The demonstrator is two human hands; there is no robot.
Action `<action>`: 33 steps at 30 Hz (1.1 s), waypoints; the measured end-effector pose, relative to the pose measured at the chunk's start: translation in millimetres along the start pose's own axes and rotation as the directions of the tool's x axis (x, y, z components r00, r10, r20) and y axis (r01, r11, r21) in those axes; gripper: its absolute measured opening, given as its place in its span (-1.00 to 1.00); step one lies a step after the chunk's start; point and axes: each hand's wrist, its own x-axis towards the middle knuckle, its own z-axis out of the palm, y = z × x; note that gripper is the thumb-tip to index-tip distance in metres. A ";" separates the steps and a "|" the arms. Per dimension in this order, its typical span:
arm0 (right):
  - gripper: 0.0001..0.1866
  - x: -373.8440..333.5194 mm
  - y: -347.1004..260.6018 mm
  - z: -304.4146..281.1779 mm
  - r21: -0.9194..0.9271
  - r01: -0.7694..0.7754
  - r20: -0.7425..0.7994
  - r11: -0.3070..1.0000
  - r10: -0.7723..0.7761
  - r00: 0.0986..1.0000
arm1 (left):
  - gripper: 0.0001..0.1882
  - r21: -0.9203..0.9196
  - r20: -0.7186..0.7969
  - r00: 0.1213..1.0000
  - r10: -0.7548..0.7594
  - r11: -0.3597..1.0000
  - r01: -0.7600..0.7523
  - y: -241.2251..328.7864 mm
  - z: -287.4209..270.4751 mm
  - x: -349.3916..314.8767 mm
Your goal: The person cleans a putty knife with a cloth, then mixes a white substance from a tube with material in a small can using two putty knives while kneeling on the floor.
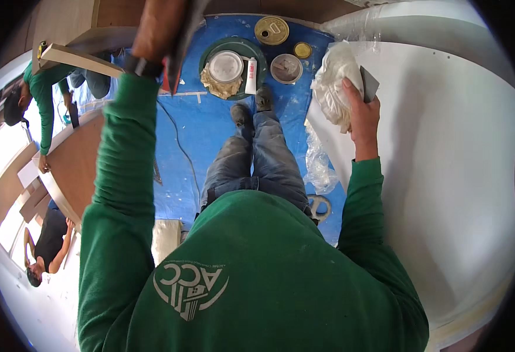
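Bright light glares at the left edge, washing out detail there, while a soft shadow falls across the white panel [462,152]. The left hand [159,29] is blurred; straight edges bow toward the dark rim.

R hand [364,117] w/ wht cloth [331,82], flat gry pc [370,84]; tins [275,34] on blu sheet [210,122].

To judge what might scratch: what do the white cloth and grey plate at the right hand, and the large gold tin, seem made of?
Cloth: likely fabric, matte, bunched in soft folds.
Plate: metal or plastic, unclear; flat, dull, straight-edged.
Tin: probably metal, gold-coloured, slightly glossy, with a round rim.
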 end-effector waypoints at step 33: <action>-0.34 -69.5 52.5 112.2 -0.422 0.083 0.635 0.903 0.229 0.738 | -0.50 -0.618 0.701 0.412 -0.582 -0.208 0.758 96.4 56.9 -211.8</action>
